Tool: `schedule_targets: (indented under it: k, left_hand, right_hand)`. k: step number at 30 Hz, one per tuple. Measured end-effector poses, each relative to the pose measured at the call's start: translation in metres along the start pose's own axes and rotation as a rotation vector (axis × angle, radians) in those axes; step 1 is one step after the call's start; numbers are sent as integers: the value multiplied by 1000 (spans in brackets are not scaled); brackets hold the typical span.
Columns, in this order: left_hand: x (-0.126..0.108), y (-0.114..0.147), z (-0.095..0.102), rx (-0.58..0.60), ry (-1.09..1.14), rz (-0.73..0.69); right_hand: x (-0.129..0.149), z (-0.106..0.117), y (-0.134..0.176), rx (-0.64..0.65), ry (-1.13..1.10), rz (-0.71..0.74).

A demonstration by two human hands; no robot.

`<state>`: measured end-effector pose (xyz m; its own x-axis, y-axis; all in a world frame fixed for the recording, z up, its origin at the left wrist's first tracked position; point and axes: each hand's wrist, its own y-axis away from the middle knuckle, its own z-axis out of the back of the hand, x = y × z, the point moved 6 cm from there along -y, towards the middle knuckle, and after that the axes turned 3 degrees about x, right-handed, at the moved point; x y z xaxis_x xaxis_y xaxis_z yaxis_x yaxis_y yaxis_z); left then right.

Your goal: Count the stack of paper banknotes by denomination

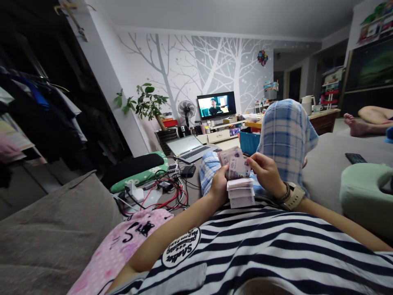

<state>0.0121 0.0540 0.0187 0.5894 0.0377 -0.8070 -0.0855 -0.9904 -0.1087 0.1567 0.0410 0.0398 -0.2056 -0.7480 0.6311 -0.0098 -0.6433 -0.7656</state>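
The banknotes [236,165] are held over the person's lap, between the two hands and in front of the striped shirt [260,241]. The left hand [218,181] has its grip closed on their left edge, with the thumb lying over the near face. The right hand [265,173] has a narrow grip, thumb and finger pinching the upper right corner of the front note. The notes in the upper part fan out a little, their tops tipping away. Below them, a layered lower bundle [241,191] hangs down towards the shirt, just right of the left wrist; whether it is joined to the upper notes is hard to tell.

The left forearm reaches up and inward from the lower left, with the back of the hand turned outward. The right forearm comes in from the lower right, its wrist wearing a pale watch [293,197] and a dark bracelet [286,191]. The right hand's remaining fingers are curled under.

Checked trousers [281,131] cover the legs, one knee raised just beyond the right hand. To the left of the lap sit an open laptop [192,149], a black wallet-like object [188,171] and tangled cables [176,196], near the left hand but apart from it.
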Motion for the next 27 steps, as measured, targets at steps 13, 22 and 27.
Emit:
schedule_targets:
  k: [13,22,27]
  left_hand:
    - [-20,7,7,79,-717,-347]
    - [-25,17,-5,83,-687,-308]
    - [-20,14,-3,91,-537,-226]
  right_hand:
    - [1,-8,11,5,-62,54]
    - [1,-8,12,7,-62,60]
    - [2,-8,12,18,-64,45]
